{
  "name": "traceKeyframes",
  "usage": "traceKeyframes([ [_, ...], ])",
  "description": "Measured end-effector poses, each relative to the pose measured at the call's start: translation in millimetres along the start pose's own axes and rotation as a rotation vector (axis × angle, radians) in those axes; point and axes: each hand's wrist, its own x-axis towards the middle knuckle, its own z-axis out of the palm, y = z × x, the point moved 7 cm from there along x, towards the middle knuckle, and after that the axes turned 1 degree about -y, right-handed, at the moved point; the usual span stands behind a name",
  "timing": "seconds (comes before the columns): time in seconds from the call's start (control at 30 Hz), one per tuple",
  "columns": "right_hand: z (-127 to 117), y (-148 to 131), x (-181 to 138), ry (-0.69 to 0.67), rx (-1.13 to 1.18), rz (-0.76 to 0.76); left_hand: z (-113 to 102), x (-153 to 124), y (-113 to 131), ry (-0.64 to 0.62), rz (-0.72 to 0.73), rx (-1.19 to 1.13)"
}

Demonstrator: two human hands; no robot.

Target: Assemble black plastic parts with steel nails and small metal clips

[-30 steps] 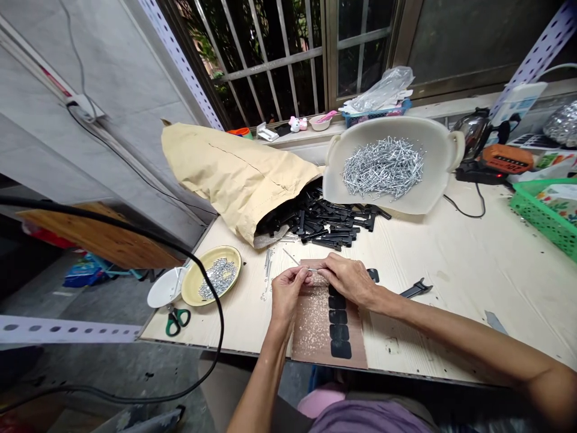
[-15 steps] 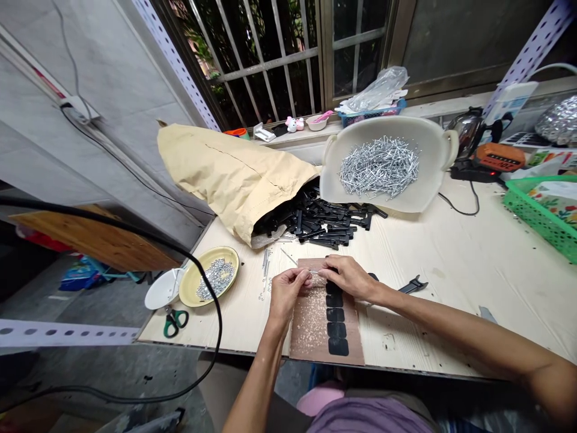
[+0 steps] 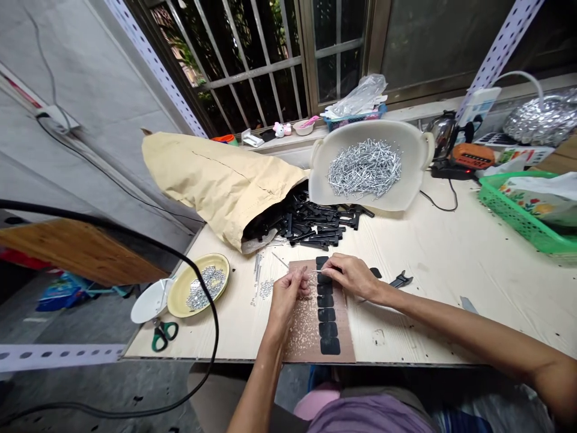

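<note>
Above a brown board [image 3: 349,337], my right hand [image 3: 349,273] pinches a thin silvery bolt [image 3: 317,271], its end pointing left. Close by on the left, my left hand [image 3: 288,291] has its thumb and fingertips pressed together; whatever they hold is too small to make out. Down the board runs a column of black square pads [image 3: 328,315], with pale speckles to their left. Small metal nuts [image 3: 266,288] and a few long bolts [image 3: 256,270] lie on the table beside the board.
A pale basin [image 3: 415,180] holds many bolts. Black plastic parts [image 3: 322,222] spill from a paper sack [image 3: 216,180]. At left are a yellow bowl [image 3: 175,300] of small metal pieces, a white dish [image 3: 142,304] and scissors [image 3: 164,335]. A black wrench-like tool [image 3: 401,279] and green basket [image 3: 518,219] sit right.
My two hands have moved slightly apart, leaving the bolt in my right fingers. The camera view has shifted a little to the right.
</note>
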Motion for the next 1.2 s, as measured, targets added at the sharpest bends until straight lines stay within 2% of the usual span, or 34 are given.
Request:
traceKeyframes([
  [0.13,-6,20,-6,0.008,-0.195,-0.007,-9,-2,-8,0.062,0.003,0.121],
  [0.27,-2,33,-11,-0.010,-0.357,-0.027,-13,-1,-12,0.117,0.093,0.281],
  [0.37,9,23,-24,-0.055,-0.372,-0.143,-14,-3,-9,0.205,0.207,0.391],
  [0.47,23,0,-40,-0.185,-0.341,-0.427,-12,-7,-6,0.263,0.293,0.495],
  [0.5,23,-3,-42,-0.198,-0.334,-0.472,-11,-7,-6,0.269,0.300,0.523],
  [0.67,5,11,-28,-0.041,-0.315,-0.311,-11,-10,-7,0.307,0.295,0.541],
  [0.8,25,-9,-46,-0.186,-0.266,-0.600,-10,-10,-7,0.326,0.281,0.549],
  [0.87,26,-8,-43,-0.182,-0.274,-0.555,-10,-11,-7,0.334,0.284,0.583],
  [0.93,23,0,-33,-0.154,-0.291,-0.418,-9,-11,-6,0.336,0.292,0.609],
  [0.97,23,2,-31,-0.170,-0.297,-0.397,-9,-11,-6,0.336,0.293,0.614],
  [1.1,28,-7,-33,-0.298,-0.249,-0.559,-9,-12,-5,0.342,0.292,0.615],
  [1.2,20,6,-22,-0.228,-0.289,-0.421,-8,-12,-4,0.348,0.309,0.610],
])
